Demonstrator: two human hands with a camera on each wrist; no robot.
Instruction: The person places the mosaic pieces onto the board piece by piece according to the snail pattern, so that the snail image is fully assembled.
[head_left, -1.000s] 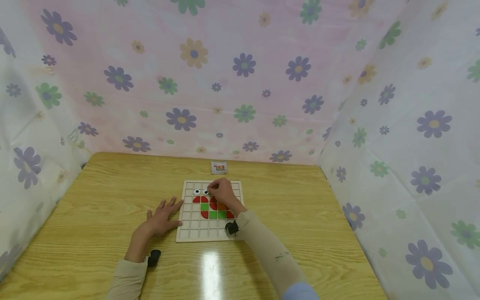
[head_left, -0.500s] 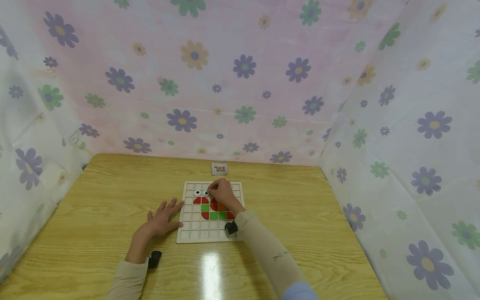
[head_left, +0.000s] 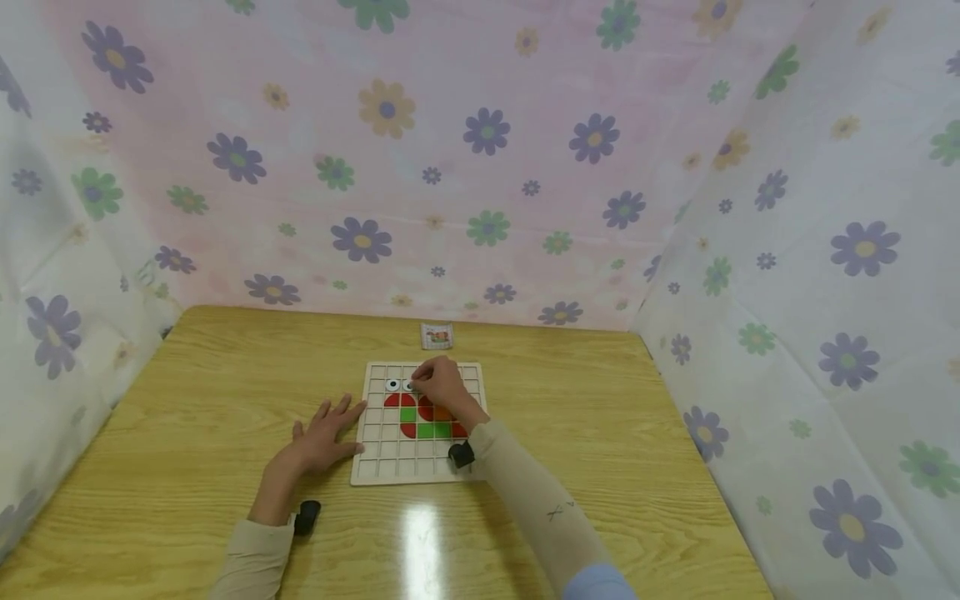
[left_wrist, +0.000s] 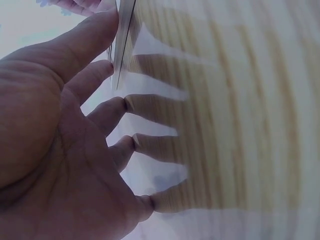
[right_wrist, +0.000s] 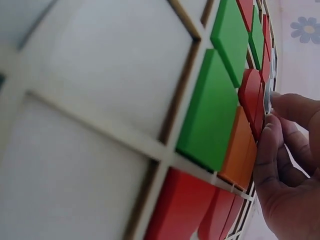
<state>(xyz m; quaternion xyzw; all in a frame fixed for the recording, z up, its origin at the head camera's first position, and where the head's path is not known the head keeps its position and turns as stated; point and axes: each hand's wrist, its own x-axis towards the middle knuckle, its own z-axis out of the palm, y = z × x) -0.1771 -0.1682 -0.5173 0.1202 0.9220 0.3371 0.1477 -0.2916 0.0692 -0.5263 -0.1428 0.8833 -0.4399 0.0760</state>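
A pale wooden grid board [head_left: 377, 467] lies on the table, with red pieces [head_left: 399, 401], green pieces [head_left: 426, 430] and orange pieces [right_wrist: 236, 149] set in its squares. Over its upper part, my right hand [head_left: 444, 389] pinches the edge of a round white eye piece [head_left: 408, 386] between thumb and fingertips. Another eye piece [head_left: 392, 384] sits in the square just to the left. My left hand [head_left: 322, 439] rests on the table with fingers spread, thumb and a fingertip at the board's left edge. The right hand and forearm hide part of the board's right side.
Behind the board lies a small picture card [head_left: 437, 337] with a colourful figure on a grid. The wooden table [head_left: 585, 400] is enclosed by flower-patterned cloth [head_left: 487, 183] at the back and sides. Each wrist carries a black camera.
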